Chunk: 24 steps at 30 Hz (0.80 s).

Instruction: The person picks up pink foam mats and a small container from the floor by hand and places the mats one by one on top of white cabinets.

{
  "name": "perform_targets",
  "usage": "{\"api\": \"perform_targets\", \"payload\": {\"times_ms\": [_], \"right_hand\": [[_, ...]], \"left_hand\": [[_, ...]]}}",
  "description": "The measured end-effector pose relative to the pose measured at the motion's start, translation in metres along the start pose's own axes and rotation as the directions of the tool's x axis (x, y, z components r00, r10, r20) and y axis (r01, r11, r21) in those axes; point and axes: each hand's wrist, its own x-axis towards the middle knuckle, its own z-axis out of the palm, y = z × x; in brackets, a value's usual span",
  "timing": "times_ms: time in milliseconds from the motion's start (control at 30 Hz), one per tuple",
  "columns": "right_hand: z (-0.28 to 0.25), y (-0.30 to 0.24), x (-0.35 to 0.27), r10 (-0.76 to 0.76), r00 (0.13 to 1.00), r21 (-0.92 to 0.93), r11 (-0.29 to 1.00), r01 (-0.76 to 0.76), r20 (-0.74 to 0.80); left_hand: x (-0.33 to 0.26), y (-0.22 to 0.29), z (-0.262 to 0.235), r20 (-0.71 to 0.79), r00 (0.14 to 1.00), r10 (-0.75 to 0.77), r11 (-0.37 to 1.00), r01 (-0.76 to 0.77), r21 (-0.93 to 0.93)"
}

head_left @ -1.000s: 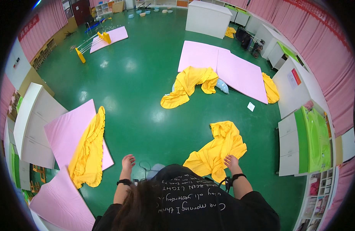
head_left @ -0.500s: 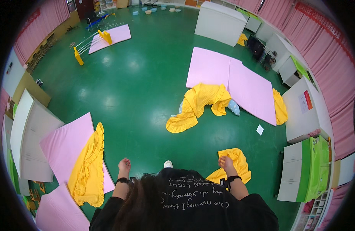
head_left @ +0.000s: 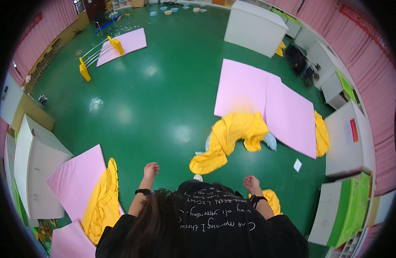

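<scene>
A person in a black T-shirt [head_left: 223, 228] stands here on the green floor [head_left: 133, 129], both hands empty. The left hand [head_left: 151, 170] hangs over open floor, fingers loosely bent; the right hand [head_left: 251, 184], slightly curled, is near a crumpled yellow cloth [head_left: 272, 202] partly hidden by the forearm. A pale shoe tip [head_left: 198, 177] shows just beside a bunched yellow sheet [head_left: 239, 129], which lies against two pink mats [head_left: 288, 116] and partly covers a blue pillow [head_left: 270, 141]. Over to the left, a ruffled yellow cover [head_left: 99, 202] drapes another pink mat [head_left: 75, 180].
</scene>
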Motion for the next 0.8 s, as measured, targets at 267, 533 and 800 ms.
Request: {"api": "perform_targets", "payload": {"times_ms": [267,533,800], "right_hand": [[0.185,-0.114,0.064,-0.087,0.99,-0.184,0.977,0.108,0.115],[0.332,-0.186,0.16,-0.008,0.99,-0.106,0.994,0.023,0.144],[0.436,-0.268,0.198,-0.082,0.98,0.107,0.992,0.064,0.181]], "left_hand": [[0.1,0.101,0.023,-0.096,0.995,0.037,0.998,-0.042,-0.048],[0.291,0.214,0.007,-0.299,0.952,-0.064,0.939,-0.044,-0.341],[0.458,0.372,0.124,-0.124,0.992,-0.004,1.0,0.006,0.018]]}}
